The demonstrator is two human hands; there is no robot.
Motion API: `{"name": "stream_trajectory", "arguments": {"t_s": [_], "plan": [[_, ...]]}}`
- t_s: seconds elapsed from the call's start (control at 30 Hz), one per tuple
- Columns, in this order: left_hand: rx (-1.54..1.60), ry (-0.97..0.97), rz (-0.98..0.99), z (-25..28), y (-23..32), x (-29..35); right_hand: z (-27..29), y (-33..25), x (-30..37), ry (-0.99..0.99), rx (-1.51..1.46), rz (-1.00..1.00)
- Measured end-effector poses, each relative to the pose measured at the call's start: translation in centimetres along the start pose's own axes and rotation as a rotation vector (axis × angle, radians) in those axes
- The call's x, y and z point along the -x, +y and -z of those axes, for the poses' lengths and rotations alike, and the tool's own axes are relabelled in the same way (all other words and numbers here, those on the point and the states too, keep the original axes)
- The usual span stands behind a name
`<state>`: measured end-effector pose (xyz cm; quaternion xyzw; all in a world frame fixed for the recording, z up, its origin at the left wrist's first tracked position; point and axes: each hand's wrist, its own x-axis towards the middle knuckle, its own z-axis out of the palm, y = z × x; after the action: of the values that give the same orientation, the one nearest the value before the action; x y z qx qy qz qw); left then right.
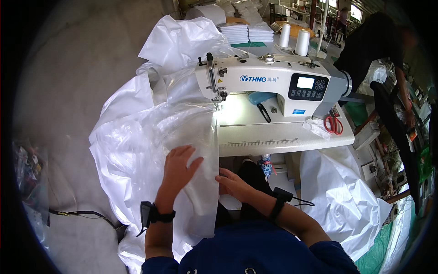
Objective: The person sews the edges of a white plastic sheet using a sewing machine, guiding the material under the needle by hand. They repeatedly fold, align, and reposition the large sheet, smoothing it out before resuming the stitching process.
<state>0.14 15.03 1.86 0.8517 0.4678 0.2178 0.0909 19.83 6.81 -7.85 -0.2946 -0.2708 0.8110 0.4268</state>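
Note:
A large white translucent plastic sheet [137, 132] spreads over the left side of the sewing table. Its straight right edge runs from under the needle area of a white sewing machine [255, 75] down to my lap. My left hand [179, 168] rests on top of the sheet, fingers stretched and thumb apart. At that right edge, below the table front, my right hand [232, 183] pinches the sheet between thumb and fingers; the fingertips are partly hidden. The machine's lamp lights the bed [246, 119] beside the needle.
Red-handled scissors [333, 125] and a black thread snipper [263, 113] lie on the machine bed. Two white thread cones [302, 42] stand behind. Another white sheet [344, 196] hangs at the right. A person in dark clothes [372, 43] bends over at the far right.

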Motion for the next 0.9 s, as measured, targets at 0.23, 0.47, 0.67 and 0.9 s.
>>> {"name": "stream_trajectory", "arguments": {"t_s": [0.23,0.47,0.67,0.9], "plan": [[-0.217,-0.034,0.06,-4.0,4.7,5.7,-0.2,1.6,-2.6,0.238,0.404,0.309],[-0.236,-0.073,-0.191,-3.3,3.9,5.6,0.4,2.3,-3.7,0.24,0.334,0.248],[0.026,-0.258,0.16,-3.0,7.0,6.0,0.3,2.2,-3.9,0.313,0.426,0.282],[-0.027,-0.292,0.091,-4.5,8.1,8.1,0.2,2.6,-4.8,0.34,0.587,0.435]]}}
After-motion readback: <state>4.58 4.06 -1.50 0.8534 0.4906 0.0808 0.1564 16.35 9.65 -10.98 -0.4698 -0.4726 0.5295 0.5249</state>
